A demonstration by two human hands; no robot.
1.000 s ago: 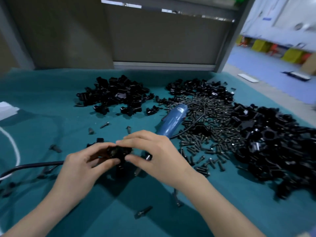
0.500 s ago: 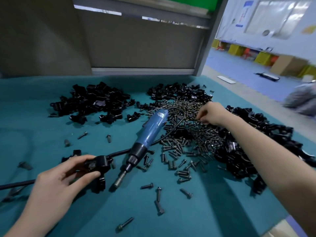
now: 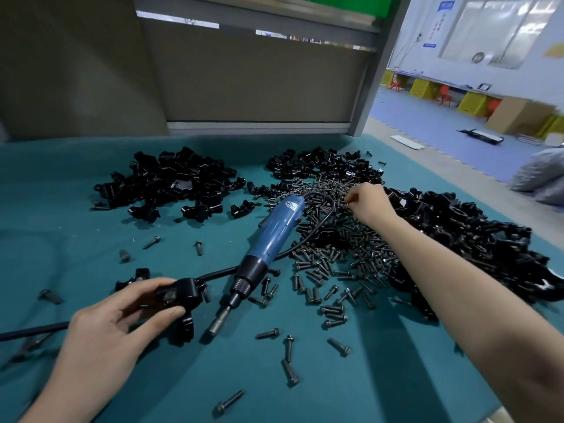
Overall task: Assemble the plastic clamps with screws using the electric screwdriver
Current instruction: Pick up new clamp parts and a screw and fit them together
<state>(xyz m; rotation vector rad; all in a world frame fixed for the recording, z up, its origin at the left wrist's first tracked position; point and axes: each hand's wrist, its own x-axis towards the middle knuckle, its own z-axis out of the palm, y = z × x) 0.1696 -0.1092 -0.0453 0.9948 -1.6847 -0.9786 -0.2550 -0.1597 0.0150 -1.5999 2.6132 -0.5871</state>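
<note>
My left hand (image 3: 116, 325) grips a black plastic clamp (image 3: 180, 296) near the front left of the teal table, with a screw head showing in its face. The blue electric screwdriver (image 3: 273, 236) lies unheld in the middle, bit pointing toward me, just right of the clamp. My right hand (image 3: 370, 201) reaches far over the pile of dark screws (image 3: 335, 248), fingertips pinched down among them; whether a screw is between them is hidden.
Heaps of black clamp parts lie at the back left (image 3: 171, 181), back centre (image 3: 323, 166) and along the right (image 3: 464, 236). Loose screws (image 3: 288, 349) dot the front. The screwdriver's black cable (image 3: 33, 328) runs off left. A grey partition stands behind the table.
My right hand left the clamp, swung out to the screw pile and shifted slightly left there. The left hand keeps the clamp. The view turned right, uncovering the screwdriver.
</note>
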